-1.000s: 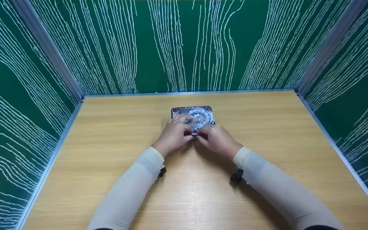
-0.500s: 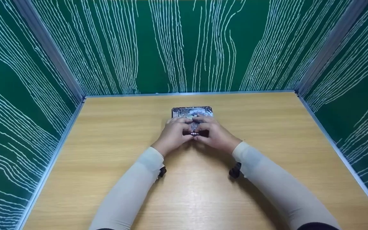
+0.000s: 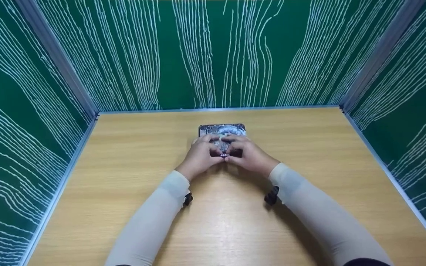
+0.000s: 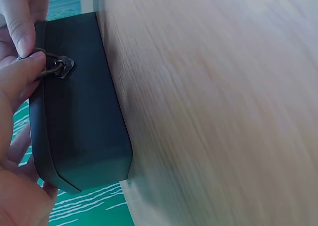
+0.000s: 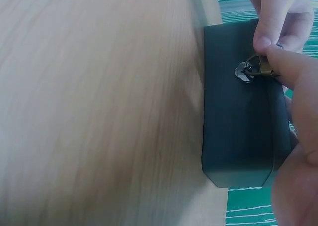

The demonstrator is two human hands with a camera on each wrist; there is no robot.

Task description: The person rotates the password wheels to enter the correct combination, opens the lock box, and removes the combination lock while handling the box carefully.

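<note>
A dark box [image 4: 84, 107] with a patterned lid [image 3: 231, 129] stands on the table, its front toward the person. On the front is a metal clasp [image 5: 243, 72] with a ring and a bronze-coloured piece. My left hand [image 3: 200, 153] pinches the clasp's loop from the left between thumb and finger, other fingers over the lid. From the right, my right hand [image 3: 252, 155] pinches the same metal piece, its upper fingers also on the lid. Both thumbs nearly meet at the clasp. Which part each fingertip holds is partly hidden.
The wooden table [image 3: 220, 221] is bordered by green walls [image 3: 183, 55] with white wavy lines, behind and at both sides. Grey posts [image 3: 59, 62] rise at the back corners. Dark wrist devices [image 3: 272, 195] hang under the sleeves.
Since a second ago my right hand has spread its upper fingers forward over the lid, with its thumb remaining at the clasp. My left hand has barely moved; the box stays in place.
</note>
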